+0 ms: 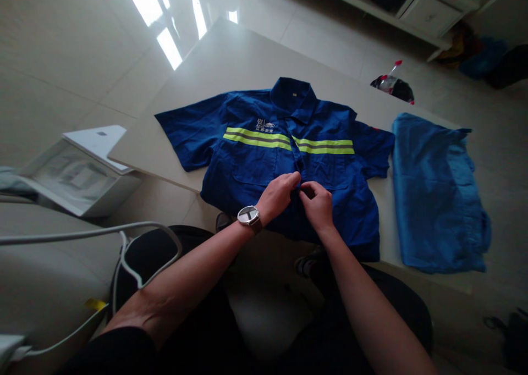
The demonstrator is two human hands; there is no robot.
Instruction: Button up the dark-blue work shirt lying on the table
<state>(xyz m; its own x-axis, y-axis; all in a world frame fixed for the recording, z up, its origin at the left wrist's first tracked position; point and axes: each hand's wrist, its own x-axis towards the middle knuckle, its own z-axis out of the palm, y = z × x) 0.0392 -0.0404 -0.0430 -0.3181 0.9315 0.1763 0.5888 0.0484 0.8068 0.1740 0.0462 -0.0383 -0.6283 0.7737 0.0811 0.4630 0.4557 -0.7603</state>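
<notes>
Left hand (280,194): we pinch the shirt (256,160) placket; fingers clamped on cloth
Right hand (317,203): pinched on the same placket; touching our left

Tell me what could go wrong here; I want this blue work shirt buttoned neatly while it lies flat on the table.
1. The blue shirt's hem hangs over the table edge near both hands; a tug could slide it off.
2. The left hand and right hand pinch the placket low down, so a button may meet the wrong hole and skew the yellow reflective stripes.
3. The folded blue garment lies close by; the sleeve could drag it.
</notes>
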